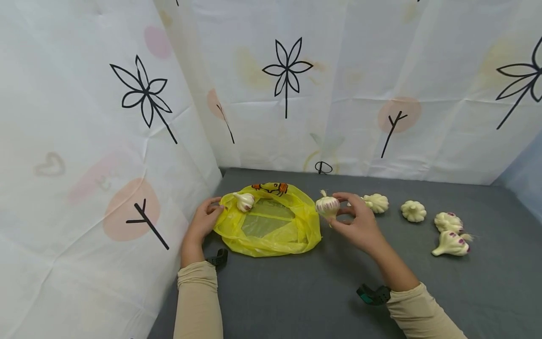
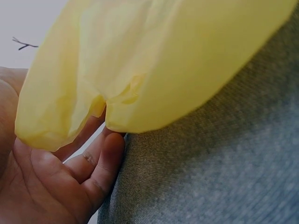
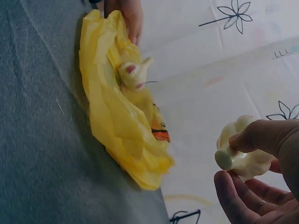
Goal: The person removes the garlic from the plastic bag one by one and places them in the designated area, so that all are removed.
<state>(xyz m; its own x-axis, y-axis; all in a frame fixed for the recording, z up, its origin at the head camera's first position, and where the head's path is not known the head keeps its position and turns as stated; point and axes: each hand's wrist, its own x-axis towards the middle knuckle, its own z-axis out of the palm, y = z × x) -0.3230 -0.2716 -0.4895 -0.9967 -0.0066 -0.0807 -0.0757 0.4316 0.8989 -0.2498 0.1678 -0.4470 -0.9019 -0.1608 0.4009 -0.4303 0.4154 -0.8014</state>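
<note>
Left hand (image 1: 206,220) grips the left edge of the crumpled yellow plastic bag (image 1: 271,235) lying on the grey cloth table (image 1: 296,292). Right hand (image 1: 360,223) pinches a white purple-streaked garlic bulb (image 1: 327,205) just right of the bag. A second garlic bulb (image 1: 244,201) rests on the bag's far left. Four loose garlic bulbs (image 1: 449,221) lie further right.

The garlic bulb (image 1: 327,205) is white with purple streaks, held up off the grey surface right by the bag's right edge. The yellow plastic bag (image 1: 271,233) lies crumpled and open, with a second garlic bulb (image 1: 244,201) sitting on its left part.
</note>
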